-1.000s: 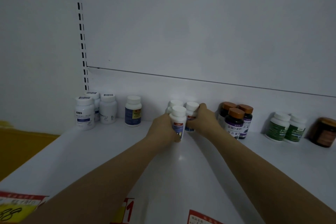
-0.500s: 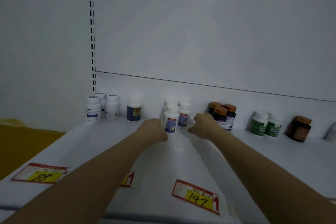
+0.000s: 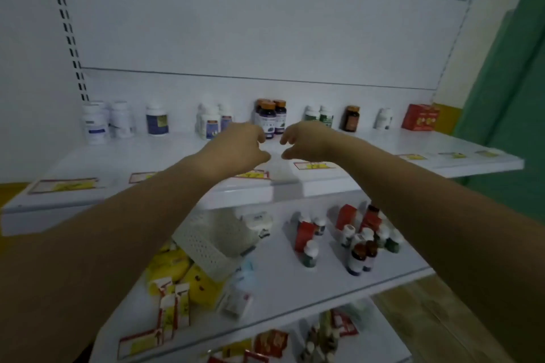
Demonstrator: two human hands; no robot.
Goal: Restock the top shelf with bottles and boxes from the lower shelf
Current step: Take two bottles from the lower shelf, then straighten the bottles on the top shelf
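left hand [image 3: 236, 147], right hand [image 3: 306, 141] both empty, fingers loosely curled; round glossy orange-capped bottles [image 3: 269, 118] just beyond fingertips

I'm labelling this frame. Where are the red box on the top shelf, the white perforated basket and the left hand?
red box [image 3: 420, 121], head view, its front face.
white perforated basket [image 3: 203, 244], head view, its perforated side wall.
left hand [image 3: 238, 146], head view, back of the hand.

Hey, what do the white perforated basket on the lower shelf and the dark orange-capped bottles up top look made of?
White perforated basket: likely matte plastic, given its moulded grid of holes. Dark orange-capped bottles: smooth dark bodies suggest tinted glass or plastic; blur leaves it open.
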